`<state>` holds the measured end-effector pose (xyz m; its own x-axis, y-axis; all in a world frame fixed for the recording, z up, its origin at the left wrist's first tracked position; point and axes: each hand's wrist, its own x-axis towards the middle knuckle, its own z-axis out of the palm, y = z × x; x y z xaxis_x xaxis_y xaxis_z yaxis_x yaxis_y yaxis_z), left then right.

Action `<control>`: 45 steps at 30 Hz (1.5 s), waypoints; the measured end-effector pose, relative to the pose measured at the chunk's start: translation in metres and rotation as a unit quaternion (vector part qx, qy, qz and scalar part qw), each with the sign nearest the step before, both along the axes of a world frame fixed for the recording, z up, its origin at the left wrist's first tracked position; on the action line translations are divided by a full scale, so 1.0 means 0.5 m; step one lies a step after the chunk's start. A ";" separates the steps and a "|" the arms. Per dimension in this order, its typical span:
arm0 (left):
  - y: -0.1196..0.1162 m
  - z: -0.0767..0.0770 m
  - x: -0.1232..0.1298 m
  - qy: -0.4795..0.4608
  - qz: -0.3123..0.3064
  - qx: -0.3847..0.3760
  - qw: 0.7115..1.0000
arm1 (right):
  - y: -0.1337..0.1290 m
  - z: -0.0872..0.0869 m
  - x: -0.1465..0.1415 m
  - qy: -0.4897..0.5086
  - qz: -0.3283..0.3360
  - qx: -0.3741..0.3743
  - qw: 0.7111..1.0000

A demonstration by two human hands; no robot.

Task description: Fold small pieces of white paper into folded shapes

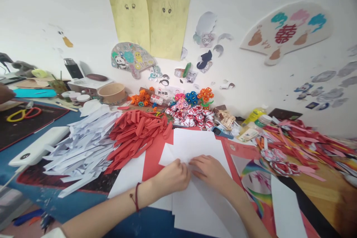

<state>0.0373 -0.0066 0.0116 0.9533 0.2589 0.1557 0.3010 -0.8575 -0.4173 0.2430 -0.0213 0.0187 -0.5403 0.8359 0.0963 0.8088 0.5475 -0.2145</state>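
Note:
My left hand [178,175] is closed, its fingers curled and pinched on a piece of white paper [166,154] above the sheets. Close beside it, my right hand [209,173] lies with fingers stretched over the paper, the tips almost meeting my left fingertips. What sits right between the fingertips is partly hidden. Beneath both hands is a stack of white sheets [199,141], resting on red paper [154,158]. To the left are a heap of folded red paper strips [136,134] and a heap of folded white paper strips [86,145].
A white power bank [39,147] and scissors [23,114] lie at the left, near another person's hand [6,93]. Folded paper flowers [192,115] stand against the wall. Loose coloured strips [306,141] and a rainbow-patterned sheet [258,182] are on the right.

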 end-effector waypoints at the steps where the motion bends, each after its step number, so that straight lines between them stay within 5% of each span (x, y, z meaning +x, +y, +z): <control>1: 0.005 0.004 0.001 -0.005 -0.007 0.009 1.000 | 0.001 0.005 -0.002 0.003 0.000 0.005 1.000; 5: 0.044 0.036 0.010 -0.061 0.020 0.003 0.998 | 0.007 0.044 -0.015 0.002 -0.019 0.055 0.998; 9: 0.108 0.078 0.029 -0.141 0.062 -0.014 0.988 | 0.038 0.096 -0.030 -0.031 -0.114 0.165 0.979; 16: 0.220 0.139 0.061 -0.249 0.108 0.018 0.962 | 0.186 0.139 -0.019 0.018 -0.097 0.314 0.944; 20: 0.253 0.159 0.054 -0.273 0.119 0.043 0.954 | 0.259 0.152 -0.008 0.092 -0.042 0.275 0.956; 24: 0.269 0.187 0.033 -0.283 0.120 0.022 0.951 | 0.296 0.202 0.000 0.101 0.007 0.174 0.979; 27: 0.277 0.218 0.021 -0.288 0.110 -0.006 0.951 | 0.303 0.253 0.003 0.030 -0.005 0.136 0.990; 30: 0.281 0.245 0.017 -0.314 0.113 -0.015 0.943 | 0.299 0.286 -0.004 0.064 -0.022 0.157 0.985; 35: 0.280 0.256 0.011 -0.339 0.140 -0.021 0.930 | 0.284 0.262 -0.026 0.166 -0.036 0.209 0.963; 40: 0.289 0.245 0.016 -0.300 0.124 -0.049 0.945 | 0.294 0.213 -0.012 0.270 -0.043 0.183 0.944; 45: 0.297 0.232 0.036 -0.268 0.115 -0.045 0.956 | 0.304 0.210 0.011 0.273 -0.036 0.149 0.950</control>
